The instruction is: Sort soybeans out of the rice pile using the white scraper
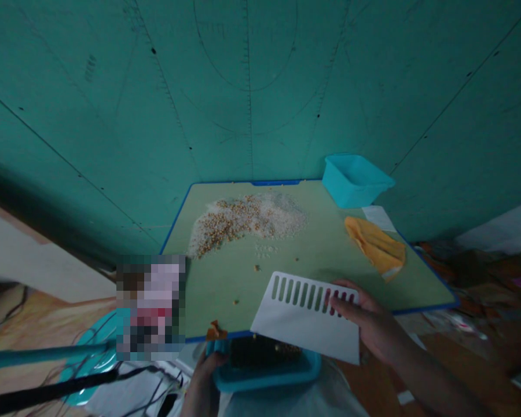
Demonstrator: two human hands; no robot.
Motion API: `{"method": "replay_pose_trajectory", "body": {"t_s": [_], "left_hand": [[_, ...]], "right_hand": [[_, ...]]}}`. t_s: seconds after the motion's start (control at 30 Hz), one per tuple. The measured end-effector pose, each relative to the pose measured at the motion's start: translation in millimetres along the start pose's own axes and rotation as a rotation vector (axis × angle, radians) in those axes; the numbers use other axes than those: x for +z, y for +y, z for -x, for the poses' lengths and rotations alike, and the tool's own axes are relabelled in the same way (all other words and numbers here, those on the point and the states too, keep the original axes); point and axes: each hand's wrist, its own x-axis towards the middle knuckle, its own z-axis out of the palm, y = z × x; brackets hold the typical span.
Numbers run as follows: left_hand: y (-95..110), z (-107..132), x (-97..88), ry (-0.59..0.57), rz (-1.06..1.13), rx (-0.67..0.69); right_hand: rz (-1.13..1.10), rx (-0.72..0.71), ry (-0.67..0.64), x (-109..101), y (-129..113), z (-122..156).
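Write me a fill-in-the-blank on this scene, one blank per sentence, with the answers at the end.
The right hand holds a white slotted sheet with its fingers across the ____.
The left hand grips the ____ end of a teal tray.
The crumpled cloth on the green board is ____.
The plastic tub sits at the board's far ____ corner.

slots; left; yellow; right

The picture is a bit dim, with soft light. The green wall (pixel 260 87) looks bent near the edges, with a dark shadow (pixel 35 197) at the left. A blocky blur (pixel 150 307) covers one spot, and the right hand (pixel 369 324) looks soft.
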Motion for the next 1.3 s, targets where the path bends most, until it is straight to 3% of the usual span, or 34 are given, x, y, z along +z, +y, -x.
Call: {"method": "replay_pose_trajectory", "body": {"t_s": [0.17,0.23,0.33,0.4,0.53,0.67,0.83,0.97,1.07,1.2,1.3], "left_hand": [[0,0,-0.1,-0.008,-0.010,-0.013],[-2,-2,-2.5,-0.012,0.008,-0.022],[-5,-5,-6.9,-0.007,0.014,-0.024],[-6,-7,-9.5,-0.014,0.016,-0.027],[-7,-10,-11.2,-0.003,0.027,-0.033],[-5,-10,-6.9,0.003,0.005,-0.021],[0,-4,0.7,0.034,0.020,-0.031],[3,-1,3.2,0.024,0.009,-0.010],[3,0,3.2,0.021,0.001,-0.005],[2,0,0.5,0.000,0.032,-0.027],[-2,-1,-4.7,-0.013,0.036,-0.005]], "right_hand": [[-0.021,-0.001,-0.003,-10,-12,-7],[-0.064,-0.072,0.065,-21,-23,-18],[-0.129,-0.264,0.281,-40,-42,-38],[-0.124,-0.343,0.339,-50,-51,-49],[-0.088,-0.288,0.317,-57,-52,-58],[-0.080,-0.189,0.242,-48,-38,-49],[-0.073,-0.037,0.051,-26,-21,-27],[-0.014,0.024,-0.028,-13,-19,-17],[-0.019,-0.019,-0.021,-7,-27,-23],[-0.055,-0.183,0.082,5,-40,-43],[-0.058,-0.280,0.060,17,-42,-55]]}}
